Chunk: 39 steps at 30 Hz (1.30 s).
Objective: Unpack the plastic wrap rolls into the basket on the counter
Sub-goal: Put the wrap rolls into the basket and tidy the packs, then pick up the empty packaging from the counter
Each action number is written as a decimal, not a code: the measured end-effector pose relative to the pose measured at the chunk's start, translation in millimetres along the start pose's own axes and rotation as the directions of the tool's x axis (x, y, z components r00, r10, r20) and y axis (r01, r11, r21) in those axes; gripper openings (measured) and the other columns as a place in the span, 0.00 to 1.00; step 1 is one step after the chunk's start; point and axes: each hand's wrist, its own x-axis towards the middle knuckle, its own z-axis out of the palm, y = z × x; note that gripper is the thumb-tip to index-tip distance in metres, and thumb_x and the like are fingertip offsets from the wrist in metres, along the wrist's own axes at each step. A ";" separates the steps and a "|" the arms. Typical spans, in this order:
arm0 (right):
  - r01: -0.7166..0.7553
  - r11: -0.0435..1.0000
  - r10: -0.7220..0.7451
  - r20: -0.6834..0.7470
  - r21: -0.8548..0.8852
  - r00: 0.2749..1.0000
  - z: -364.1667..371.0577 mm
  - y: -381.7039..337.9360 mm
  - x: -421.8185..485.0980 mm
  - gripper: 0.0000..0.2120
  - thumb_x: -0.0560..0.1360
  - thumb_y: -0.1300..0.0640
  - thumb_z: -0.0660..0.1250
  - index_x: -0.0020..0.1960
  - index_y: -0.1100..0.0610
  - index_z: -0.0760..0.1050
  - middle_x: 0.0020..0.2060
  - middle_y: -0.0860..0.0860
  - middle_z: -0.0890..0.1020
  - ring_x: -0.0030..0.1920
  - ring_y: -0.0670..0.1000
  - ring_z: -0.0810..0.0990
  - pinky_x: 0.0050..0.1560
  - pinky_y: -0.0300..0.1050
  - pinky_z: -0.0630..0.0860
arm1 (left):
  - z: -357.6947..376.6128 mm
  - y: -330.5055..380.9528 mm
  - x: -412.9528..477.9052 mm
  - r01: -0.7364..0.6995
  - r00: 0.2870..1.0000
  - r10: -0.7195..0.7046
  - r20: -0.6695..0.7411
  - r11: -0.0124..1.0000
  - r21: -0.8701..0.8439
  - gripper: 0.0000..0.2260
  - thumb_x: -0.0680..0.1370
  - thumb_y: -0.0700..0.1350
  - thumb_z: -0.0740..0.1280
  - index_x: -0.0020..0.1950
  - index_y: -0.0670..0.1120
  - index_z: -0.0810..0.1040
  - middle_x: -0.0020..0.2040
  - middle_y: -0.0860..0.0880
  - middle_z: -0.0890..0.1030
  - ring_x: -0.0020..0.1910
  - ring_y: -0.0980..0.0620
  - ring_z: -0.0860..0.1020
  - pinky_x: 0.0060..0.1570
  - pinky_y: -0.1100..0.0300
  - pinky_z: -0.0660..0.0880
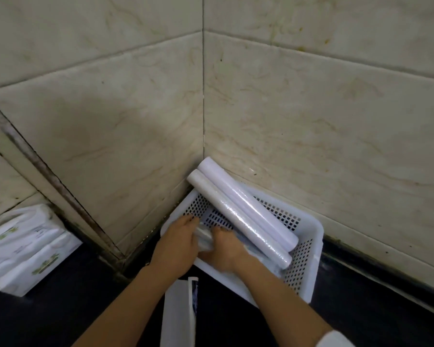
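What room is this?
Probably a kitchen corner: tiled walls meet above a dark counter, where both hands work at a white basket holding plastic wrap rolls.

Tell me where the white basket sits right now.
In the head view, the white basket sits on the dark counter, right of centre, pushed into the tiled wall corner, with two plastic wrap rolls lying across it.

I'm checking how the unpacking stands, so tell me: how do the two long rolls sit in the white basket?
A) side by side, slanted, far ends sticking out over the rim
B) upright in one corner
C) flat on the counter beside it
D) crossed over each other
A: the two rolls lie parallel and touching, far ends raised past the basket rim toward the wall corner.
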 end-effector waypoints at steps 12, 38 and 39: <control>0.039 0.941 0.014 -0.155 0.337 0.988 -40.0 38.5 -65.7 0.18 0.76 0.59 0.66 0.66 0.57 0.76 0.65 0.51 0.77 0.65 0.48 0.74 0.64 0.36 0.67 | -5.5 -2.6 -21.0 -0.104 0.991 0.099 0.085 0.993 0.062 0.20 0.82 0.41 0.55 0.75 0.44 0.63 0.77 0.46 0.61 0.77 0.48 0.55 0.76 0.57 0.51; -0.118 0.882 0.082 -0.097 -0.455 0.992 55.9 121.0 -369.3 0.29 0.68 0.48 0.67 0.67 0.51 0.63 0.61 0.50 0.74 0.63 0.55 0.69 0.61 0.56 0.60 | 81.1 22.5 -371.6 0.357 0.931 -0.363 -0.035 0.927 -0.115 0.27 0.72 0.44 0.68 0.71 0.44 0.66 0.62 0.42 0.71 0.57 0.41 0.74 0.55 0.49 0.75; -0.064 0.904 0.018 -0.111 -0.423 0.994 55.3 111.1 -368.2 0.28 0.68 0.46 0.67 0.65 0.51 0.64 0.59 0.51 0.75 0.61 0.55 0.70 0.58 0.54 0.61 | 77.6 24.4 -383.5 0.378 0.918 -0.390 -0.066 0.914 -0.150 0.27 0.72 0.44 0.68 0.70 0.44 0.66 0.61 0.43 0.70 0.55 0.41 0.76 0.53 0.50 0.75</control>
